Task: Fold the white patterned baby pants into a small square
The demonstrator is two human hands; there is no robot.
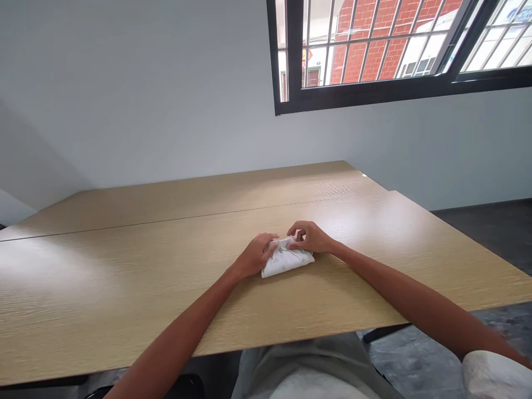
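Two panels make up the pale wood tabletop, with a thin dark seam running across from its left edge. Behind it rises a plain light wall. Near the middle, the left hand is clamped on the left end of a folded white cloth, thumb lying on top. The cloth, dotted with a small green print, rests on the tabletop between both hands, its straight lower edge facing the person. Just to the right, the right hand bends its fingers around the cloth's upper edge, thumb touching it; whether they pinch it tight, I cannot tell. Farther right, above, a dark-framed window shows bars and red brick outside. At the lower right lies a white sleeve above grey floor.
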